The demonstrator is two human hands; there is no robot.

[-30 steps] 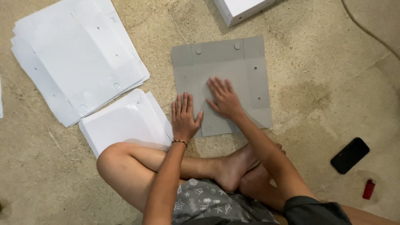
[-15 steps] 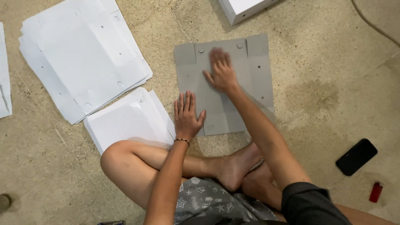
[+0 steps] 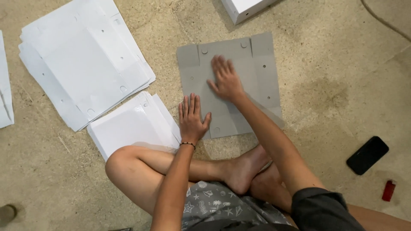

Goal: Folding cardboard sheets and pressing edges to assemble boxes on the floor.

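Two hands press flat on a flat grey die-cut cardboard sheet [image 3: 252, 68] that lies on the speckled beige concrete floor [image 3: 334, 94], just ahead of our crossed bare legs. Our left hand [image 3: 192, 117] rests palm down near the sheet's lower left edge, its grip spread with the fingers straight; our right hand [image 3: 226, 79] lies at the middle of the sheet, grip likewise spread and holding nothing. The matte, roughly square sheet carries small round holes and notched flaps along its far edge; those flaps point away from us, and we cannot make out a clear long axis. To the left lie two fanned stacks of glossy white punched card sheets [image 3: 85, 68]. A black slab phone [image 3: 367, 155] and a small red lighter [image 3: 388, 191] lie well apart, right.
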